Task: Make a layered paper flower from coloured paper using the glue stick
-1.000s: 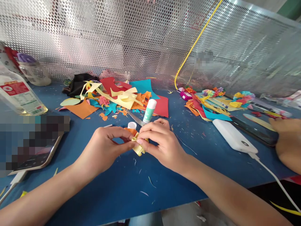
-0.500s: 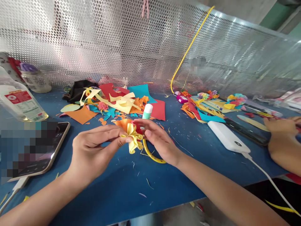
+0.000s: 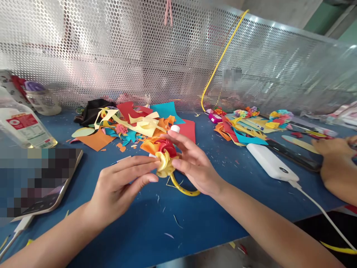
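A ruffled yellow paper flower (image 3: 165, 163) sits between my hands, with red folded paper (image 3: 167, 146) and orange paper (image 3: 152, 144) just behind it. My right hand (image 3: 195, 163) curls round this cluster, thumb on the yellow flower and fingers over the red one. At the flower's left edge, my left hand (image 3: 125, 182) touches it with its fingertips, the thumb held apart below. Below the cluster curves a yellow band (image 3: 185, 191), partly hidden by my right hand. The white cap of a glue stick (image 3: 175, 128) shows behind my right fingers.
Coloured paper scraps (image 3: 145, 124) pile up at the back. Left are a phone (image 3: 63, 186) on a cable and a bottle (image 3: 30, 126). A white power bank (image 3: 272, 162), a dark phone (image 3: 292, 156) and another person's hand (image 3: 331, 156) are right. A perforated metal panel (image 3: 125, 48) stands behind.
The yellow flower has moved slightly right and up against the red and orange papers. My left thumb has come off it, and my right thumb now presses on it.
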Motion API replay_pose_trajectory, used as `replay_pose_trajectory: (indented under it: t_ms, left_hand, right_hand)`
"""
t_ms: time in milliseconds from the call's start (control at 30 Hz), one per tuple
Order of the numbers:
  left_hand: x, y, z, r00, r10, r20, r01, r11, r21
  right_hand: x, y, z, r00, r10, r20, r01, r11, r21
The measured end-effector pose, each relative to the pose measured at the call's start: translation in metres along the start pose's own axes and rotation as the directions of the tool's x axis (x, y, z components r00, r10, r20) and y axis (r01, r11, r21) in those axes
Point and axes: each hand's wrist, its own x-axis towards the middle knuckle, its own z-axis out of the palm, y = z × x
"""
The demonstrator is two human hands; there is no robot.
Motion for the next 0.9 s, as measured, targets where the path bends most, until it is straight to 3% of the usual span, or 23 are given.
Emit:
replay_pose_trajectory:
  t_ms: [133, 200, 300, 500, 733, 900]
  left_hand:
    - [0.002, 0.005, -0.001, 0.981, -0.188, -0.047, 0.188, 0.982, 0.007]
    - [0.004, 0.006, -0.002, 0.970, -0.212, -0.116, 0.216, 0.976, 0.030]
    - [0.006, 0.006, -0.004, 0.975, -0.146, -0.169, 0.164, 0.981, 0.100]
    - [0.008, -0.001, -0.002, 0.992, -0.042, -0.118, 0.060, 0.986, 0.154]
    - [0.006, -0.004, 0.000, 0.990, -0.110, -0.087, 0.111, 0.994, 0.014]
    - [0.008, -0.003, -0.001, 0.993, -0.108, -0.043, 0.111, 0.992, 0.057]
  right_hand:
    - [0.000, -0.002, -0.005, 1.000, -0.007, 0.015, 0.008, 0.995, -0.095]
    - [0.000, -0.002, -0.005, 1.000, 0.007, 0.029, -0.004, 0.995, -0.102]
    - [0.000, -0.002, -0.005, 0.998, 0.020, 0.056, -0.016, 0.997, -0.074]
    - [-0.001, -0.001, -0.001, 0.998, 0.039, 0.042, -0.040, 0.999, 0.037]
    - [0.003, 0.003, 0.002, 0.978, 0.200, -0.054, -0.178, 0.946, 0.272]
    - [0.004, 0.002, 0.004, 0.950, 0.302, -0.081, -0.247, 0.884, 0.397]
